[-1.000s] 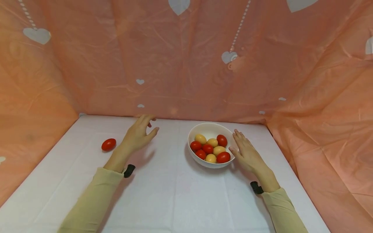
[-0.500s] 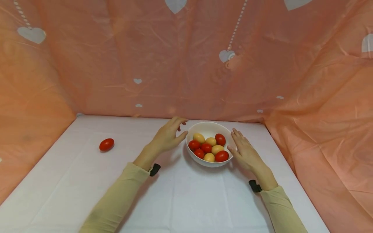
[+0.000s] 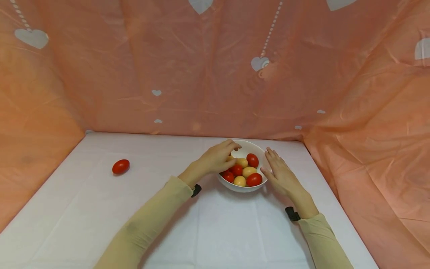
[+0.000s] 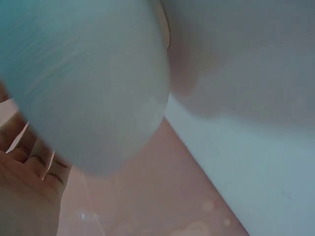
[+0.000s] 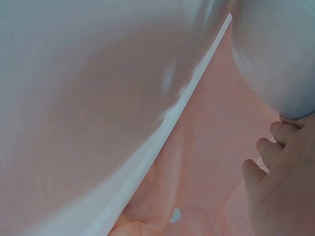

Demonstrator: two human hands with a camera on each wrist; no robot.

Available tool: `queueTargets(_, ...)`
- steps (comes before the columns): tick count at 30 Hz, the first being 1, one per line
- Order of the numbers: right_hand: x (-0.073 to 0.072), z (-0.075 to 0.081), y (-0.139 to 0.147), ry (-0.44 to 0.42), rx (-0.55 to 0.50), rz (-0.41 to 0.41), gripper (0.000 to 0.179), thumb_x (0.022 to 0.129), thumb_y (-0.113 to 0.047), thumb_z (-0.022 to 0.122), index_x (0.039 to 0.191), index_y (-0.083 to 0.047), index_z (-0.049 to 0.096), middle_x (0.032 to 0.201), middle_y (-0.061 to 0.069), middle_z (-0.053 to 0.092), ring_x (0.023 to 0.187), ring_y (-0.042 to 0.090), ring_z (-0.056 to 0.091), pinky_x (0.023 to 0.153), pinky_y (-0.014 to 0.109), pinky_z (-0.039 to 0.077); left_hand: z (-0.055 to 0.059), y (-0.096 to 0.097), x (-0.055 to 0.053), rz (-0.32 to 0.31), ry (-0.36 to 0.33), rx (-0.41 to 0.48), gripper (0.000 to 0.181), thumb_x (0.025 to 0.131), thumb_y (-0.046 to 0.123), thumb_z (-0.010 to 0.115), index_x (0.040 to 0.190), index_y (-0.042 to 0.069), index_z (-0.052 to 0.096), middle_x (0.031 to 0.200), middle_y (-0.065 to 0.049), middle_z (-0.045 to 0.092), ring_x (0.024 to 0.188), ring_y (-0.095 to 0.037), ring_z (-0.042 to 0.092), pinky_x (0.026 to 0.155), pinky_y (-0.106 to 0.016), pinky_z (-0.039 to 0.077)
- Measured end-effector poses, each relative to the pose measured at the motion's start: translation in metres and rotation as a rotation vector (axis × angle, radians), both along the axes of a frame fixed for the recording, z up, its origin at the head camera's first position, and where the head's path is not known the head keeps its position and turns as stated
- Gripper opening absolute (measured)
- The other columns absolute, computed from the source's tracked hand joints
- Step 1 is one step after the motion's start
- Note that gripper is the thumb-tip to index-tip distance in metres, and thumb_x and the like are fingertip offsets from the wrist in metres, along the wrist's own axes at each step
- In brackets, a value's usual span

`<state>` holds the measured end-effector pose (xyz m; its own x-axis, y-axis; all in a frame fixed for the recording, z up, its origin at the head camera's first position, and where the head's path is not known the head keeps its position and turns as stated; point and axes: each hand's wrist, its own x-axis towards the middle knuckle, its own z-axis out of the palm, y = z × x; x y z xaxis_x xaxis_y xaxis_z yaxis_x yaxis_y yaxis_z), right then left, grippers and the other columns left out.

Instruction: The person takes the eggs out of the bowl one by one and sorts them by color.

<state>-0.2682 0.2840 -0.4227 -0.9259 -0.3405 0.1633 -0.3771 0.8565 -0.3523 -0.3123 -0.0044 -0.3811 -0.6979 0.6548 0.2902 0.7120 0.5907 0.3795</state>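
A white bowl [image 3: 242, 189] holds several red tomatoes [image 3: 254, 179] and several pale yellow oval ones [image 3: 249, 172]. My left hand [image 3: 217, 157] reaches over the bowl's left rim, fingers bent loosely, thumb and forefinger apart near a yellow one it partly hides. Nothing shows in its grasp. Against the right side of the bowl lies my right hand [image 3: 281, 175], its fingers straight and thumb by the rim. The left wrist view has the bowl's underside [image 4: 108, 98] beside the left hand [image 4: 29, 182]. In the right wrist view, the right fingers meet the bowl's outer wall [image 5: 280, 54].
A single red tomato [image 3: 121, 167] lies on the white tablecloth [image 3: 84, 209], well left of the bowl. Orange curtains [image 3: 188, 74] with pale hearts enclose the back and both sides of the table.
My left hand has moved right, from beside the lone tomato to above the left part of the bowl. The right hand has stayed at the bowl's right side.
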Motion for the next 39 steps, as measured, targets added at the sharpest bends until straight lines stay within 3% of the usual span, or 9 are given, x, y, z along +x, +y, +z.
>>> queueTargets(8, 0.000, 0.000, 0.000, 0.007, -0.012, 0.013, 0.077, 0.109, -0.047, 0.045, 0.164, 0.001, 0.022, 0.173, 0.015, 0.012, 0.159, 0.039, 0.009, 0.126, 0.060, 0.012, -0.005, 0.031, -0.018, -0.035, 0.065, -0.150, 0.041, 0.101, 0.027, 0.065, 0.138, 0.008, 0.062, 0.136, -0.005, 0.062, 0.128, -0.021, 0.058, 0.115, -0.036, 0.042)
queueTargets(14, 0.000, 0.000, 0.000, 0.017, -0.015, 0.019, 0.075, 0.109, -0.045, 0.046, 0.163, 0.002, 0.023, 0.173, 0.016, 0.013, 0.159, 0.039, 0.010, 0.125, 0.060, 0.013, -0.009, 0.045, -0.026, -0.028, -0.018, -0.205, 0.046, 0.102, 0.031, 0.064, 0.143, 0.010, 0.059, 0.141, -0.005, 0.058, 0.130, -0.019, 0.056, 0.117, -0.033, 0.039)
queueTargets(22, 0.001, 0.001, 0.000, 0.027, -0.021, 0.031, 0.073, 0.110, -0.042, 0.046, 0.163, 0.002, 0.024, 0.173, 0.017, 0.014, 0.159, 0.040, 0.011, 0.125, 0.060, 0.013, -0.013, 0.058, -0.033, -0.032, -0.062, -0.255, 0.048, 0.105, 0.036, 0.062, 0.146, 0.011, 0.058, 0.142, -0.007, 0.055, 0.126, -0.017, 0.056, 0.115, -0.031, 0.041)
queueTargets(29, 0.001, -0.001, 0.001, 0.025, -0.018, 0.031, 0.072, 0.110, -0.042, 0.046, 0.162, 0.003, 0.024, 0.173, 0.017, 0.013, 0.159, 0.040, 0.010, 0.125, 0.060, 0.013, -0.022, 0.066, -0.035, -0.019, -0.125, -0.236, 0.049, 0.105, 0.039, 0.061, 0.147, 0.013, 0.058, 0.142, -0.006, 0.053, 0.126, -0.017, 0.055, 0.114, -0.029, 0.042)
queueTargets(35, 0.001, 0.001, 0.001, 0.033, -0.016, 0.035, 0.073, 0.110, -0.041, 0.046, 0.162, 0.004, 0.024, 0.172, 0.018, 0.014, 0.158, 0.041, 0.011, 0.125, 0.060, 0.013, -0.025, 0.071, -0.036, -0.004, -0.204, -0.186, 0.058, 0.102, 0.046, 0.064, 0.146, 0.009, 0.057, 0.144, -0.008, 0.053, 0.128, -0.018, 0.055, 0.115, -0.033, 0.042)
queueTargets(39, -0.001, 0.000, 0.002, 0.042, -0.008, 0.040, 0.072, 0.109, -0.039, 0.047, 0.162, 0.004, 0.024, 0.172, 0.018, 0.015, 0.158, 0.041, 0.011, 0.126, 0.060, 0.013, -0.025, 0.072, -0.036, 0.008, -0.220, -0.183, 0.061, 0.100, 0.049, 0.067, 0.145, 0.008, 0.057, 0.141, -0.007, 0.056, 0.125, -0.018, 0.057, 0.113, -0.031, 0.043)
